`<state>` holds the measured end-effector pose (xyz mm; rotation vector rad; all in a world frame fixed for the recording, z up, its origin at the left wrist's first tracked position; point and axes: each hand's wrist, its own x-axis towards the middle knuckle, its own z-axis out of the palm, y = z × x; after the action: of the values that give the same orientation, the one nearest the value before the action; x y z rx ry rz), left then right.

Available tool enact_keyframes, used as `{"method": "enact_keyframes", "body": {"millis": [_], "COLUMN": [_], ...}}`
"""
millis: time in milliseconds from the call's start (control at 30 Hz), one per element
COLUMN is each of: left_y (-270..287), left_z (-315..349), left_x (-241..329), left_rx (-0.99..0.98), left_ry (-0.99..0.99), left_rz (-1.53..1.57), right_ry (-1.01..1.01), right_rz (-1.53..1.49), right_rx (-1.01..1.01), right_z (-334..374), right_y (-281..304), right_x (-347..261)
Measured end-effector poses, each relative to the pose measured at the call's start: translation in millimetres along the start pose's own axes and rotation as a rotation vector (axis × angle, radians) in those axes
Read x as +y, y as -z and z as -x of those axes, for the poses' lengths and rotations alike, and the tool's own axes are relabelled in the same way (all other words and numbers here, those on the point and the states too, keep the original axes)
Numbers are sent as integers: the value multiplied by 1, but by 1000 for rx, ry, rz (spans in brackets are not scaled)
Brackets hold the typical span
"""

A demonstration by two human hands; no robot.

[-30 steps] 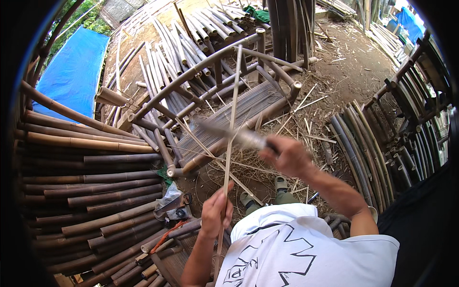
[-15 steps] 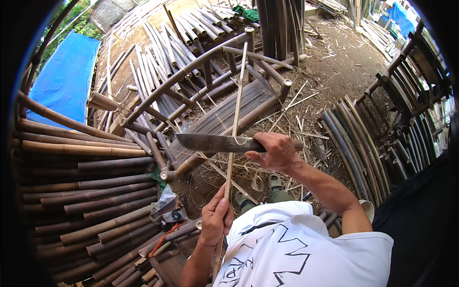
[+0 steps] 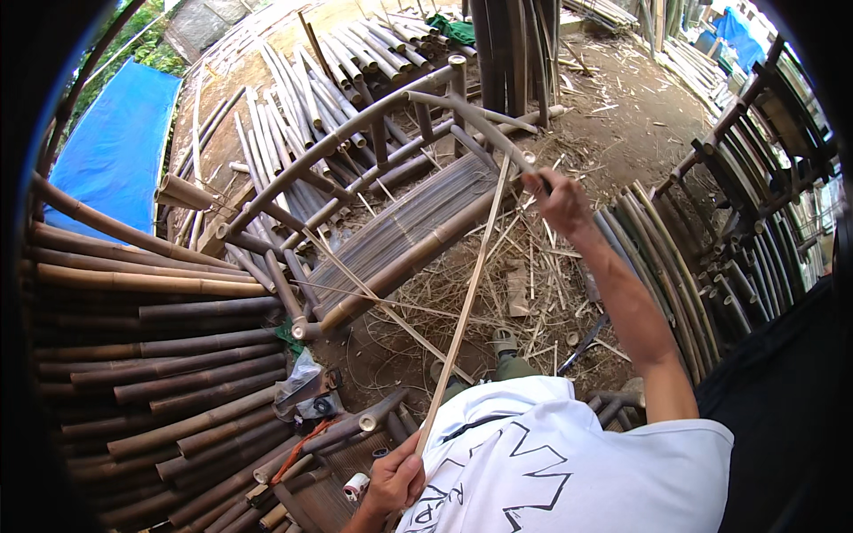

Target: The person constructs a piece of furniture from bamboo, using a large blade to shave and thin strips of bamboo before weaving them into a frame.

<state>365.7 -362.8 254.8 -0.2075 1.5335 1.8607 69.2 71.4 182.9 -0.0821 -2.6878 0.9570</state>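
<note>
My left hand [image 3: 397, 475], low and beside my shirt, is closed round the lower part of a long, pale bamboo strip [image 3: 471, 306]. From there the strip slants up and away to the right, its far end near the corner of a bamboo bench [image 3: 418, 253]. Farther out, my right hand [image 3: 562, 204] is a closed grip at the end of an outstretched arm. A small dark part of the machete [image 3: 546, 185] shows at its fingers; the blade can hardly be made out from this angle. The bench has a slatted seat and a rounded pole back.
Dark bamboo poles [image 3: 204, 351] are stacked at left, paler poles [image 3: 346, 67] behind the bench. Curved bamboo pieces [image 3: 653, 266] stand at right. Shavings [image 3: 435, 311] litter the ground round my feet. A blue tarp [image 3: 115, 151] hangs at far left. A dark blade-like tool [image 3: 582, 345] lies near my foot.
My right hand has swung outward and up with the machete, away from the strip's middle. My left hand has drawn down toward my body, and the strip now leans further right.
</note>
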Motion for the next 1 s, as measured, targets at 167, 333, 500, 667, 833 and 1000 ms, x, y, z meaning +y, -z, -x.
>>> {"method": "enact_keyframes", "body": {"millis": [167,333,500,667,833,1000], "left_y": [25,57,20,-38,-39,12], "left_z": [17,-97,-170,-191,-117,-123], "left_x": [15,123,150,92,97,71], "left_rx": [204,614,605,362,207,128], "left_ry": [-227,-1112,-938,-603,-604,-243], "left_rz": [-352,-981,-587,209,-970,-650], "right_ry": [-370,-407,-543,-683,-536,-272], "right_rz": [-446,-1052,-1363,-1510,-1218,-987], "right_rx": [51,-384,-436,-44,29,-58], "right_z": [-22,75,113,88,66,34], "right_y": [35,-26,-63,-79,-53,-29], "right_x": [8,-116,-188,-178,-126,-105]}}
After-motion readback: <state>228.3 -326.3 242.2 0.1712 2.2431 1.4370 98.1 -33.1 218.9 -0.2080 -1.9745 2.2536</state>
